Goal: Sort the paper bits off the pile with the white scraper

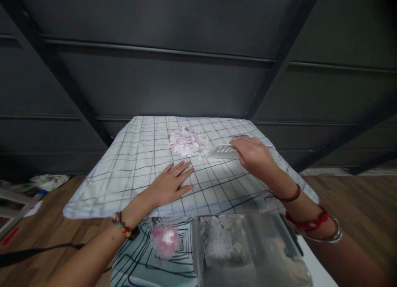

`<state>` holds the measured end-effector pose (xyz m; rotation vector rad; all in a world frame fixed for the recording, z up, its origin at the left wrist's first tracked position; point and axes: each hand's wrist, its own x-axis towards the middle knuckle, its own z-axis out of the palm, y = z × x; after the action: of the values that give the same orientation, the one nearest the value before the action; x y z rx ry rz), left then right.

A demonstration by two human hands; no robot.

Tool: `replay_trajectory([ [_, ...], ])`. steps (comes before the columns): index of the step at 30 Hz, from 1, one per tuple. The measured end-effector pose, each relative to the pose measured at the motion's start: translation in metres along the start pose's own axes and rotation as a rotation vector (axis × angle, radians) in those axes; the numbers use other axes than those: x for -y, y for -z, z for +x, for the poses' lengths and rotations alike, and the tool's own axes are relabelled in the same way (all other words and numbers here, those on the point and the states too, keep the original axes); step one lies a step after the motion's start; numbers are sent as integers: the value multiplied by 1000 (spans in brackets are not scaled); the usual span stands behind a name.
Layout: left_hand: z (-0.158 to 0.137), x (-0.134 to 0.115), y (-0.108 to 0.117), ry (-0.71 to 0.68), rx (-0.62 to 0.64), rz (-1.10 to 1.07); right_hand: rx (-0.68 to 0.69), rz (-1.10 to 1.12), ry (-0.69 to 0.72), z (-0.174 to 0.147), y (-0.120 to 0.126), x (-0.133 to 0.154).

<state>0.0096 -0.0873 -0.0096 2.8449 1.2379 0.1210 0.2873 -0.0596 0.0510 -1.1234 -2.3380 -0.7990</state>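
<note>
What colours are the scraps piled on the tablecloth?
The scraps are mostly white, some pink; head view.

cloth-covered table (119, 175), dark grid on white, heap of white and pink scraps (186, 141)

Scraps (187, 141) just beyond left fingers (184, 167): thin paper, matt, rough-edged heap. Plate (223, 152) in right fingers (242, 144): smooth, looks like plastic, soft sheen. Sheet (139, 171) under left fingers: woven-looking cloth, matt, lightly creased. Ring (177, 171) on left fingers: shiny, metal-looking. Box (273, 254) nearer the wearer than right fingers: see-through plastic, smooth, glossy, hazy in patches; matt paper bits (221, 237) inside. Pink bundle (166, 241) nearer the wearer than left fingers: filmy, crinkled, glossy highlight, material unclear. Wall (167, 80) beyond all fingers: painted-metal look, smooth, dull sheen. Bangles (336, 233) behind right fingers: polished metal.
</note>
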Motion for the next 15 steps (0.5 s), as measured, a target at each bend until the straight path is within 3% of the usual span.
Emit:
replay_trajectory([
  [4,0,1,-2,-3,-25,4,-66,25,-7,0,-1,-3],
  [15,2,2,-1,1,-2,2,-27,17,-73,24,-29,-26],
])
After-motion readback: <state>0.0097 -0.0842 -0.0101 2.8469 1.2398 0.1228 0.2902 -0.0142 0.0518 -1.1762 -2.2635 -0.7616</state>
